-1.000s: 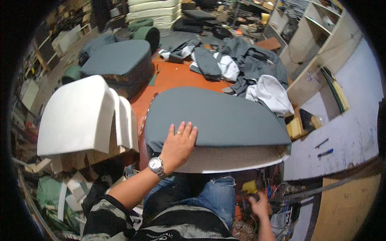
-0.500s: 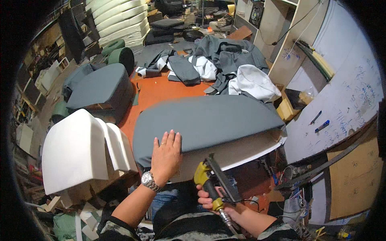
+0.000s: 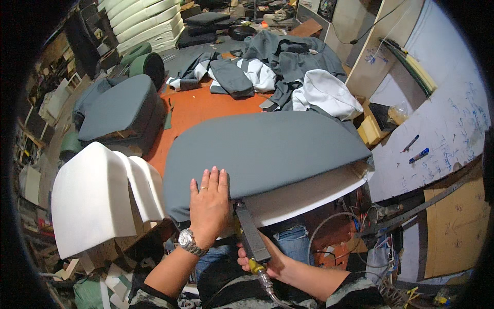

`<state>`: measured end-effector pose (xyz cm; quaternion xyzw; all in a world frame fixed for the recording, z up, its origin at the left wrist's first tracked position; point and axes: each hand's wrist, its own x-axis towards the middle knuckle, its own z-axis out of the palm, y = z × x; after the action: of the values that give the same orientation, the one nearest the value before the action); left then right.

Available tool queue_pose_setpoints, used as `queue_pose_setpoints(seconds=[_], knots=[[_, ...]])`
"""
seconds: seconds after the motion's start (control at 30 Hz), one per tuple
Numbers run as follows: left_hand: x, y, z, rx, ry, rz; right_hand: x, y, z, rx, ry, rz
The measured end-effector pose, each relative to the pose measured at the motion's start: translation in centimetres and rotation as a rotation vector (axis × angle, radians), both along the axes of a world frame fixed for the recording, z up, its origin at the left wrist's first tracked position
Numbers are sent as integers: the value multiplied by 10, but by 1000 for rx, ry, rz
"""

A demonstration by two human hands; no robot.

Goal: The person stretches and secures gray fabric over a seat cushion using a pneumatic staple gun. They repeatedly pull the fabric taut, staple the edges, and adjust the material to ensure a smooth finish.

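A large grey fabric-covered seat cushion lies on the orange worktop before me, its white underside edge facing me. My left hand rests flat on the cushion's near left part, fingers stretched out; a ring and a metal watch are on that arm. My right hand grips an air staple gun, black and yellow, with a hose fitting at its lower end. The gun's nose meets the cushion's near edge, just right of my left hand. Most of the gun's yellow body is hidden under its black magazine.
White moulded foam pieces stand at the left. Behind them sits another grey upholstered piece. Grey and white fabric covers lie heaped on the orange worktop. A whiteboard-like panel with pens stands on the right.
The staple gun has moved left and turned, its nose now at the cushion's near edge beside my left hand. My left hand stays flat on the fabric. The view has shifted slightly.
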<state>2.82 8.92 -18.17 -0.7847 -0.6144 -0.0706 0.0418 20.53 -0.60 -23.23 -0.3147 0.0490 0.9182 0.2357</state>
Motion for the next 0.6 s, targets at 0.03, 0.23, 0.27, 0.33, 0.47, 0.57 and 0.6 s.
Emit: queue_pose_setpoints(seconds=[0.03,0.23,0.27,0.33,0.47,0.57,0.6], knots=[[0,1,0,23,7,-8,-2,2,3,-34,-38,8],[-7,0,0,-3,63,10,0,-2,16,64,-24,-16],[-10,-2,0,13,31,-1,5,-5,15,78,-66,-8],[-18,-4,1,-28,36,1,19,-9,11,53,-44,-29],[-35,-10,6,-98,29,-14,70,-14,0,-134,-137,-247],[-45,-15,17,-199,80,-31,109,-20,-5,61,-267,-306],[-50,-16,23,-279,56,-41,117,-21,-8,17,-234,-338]])
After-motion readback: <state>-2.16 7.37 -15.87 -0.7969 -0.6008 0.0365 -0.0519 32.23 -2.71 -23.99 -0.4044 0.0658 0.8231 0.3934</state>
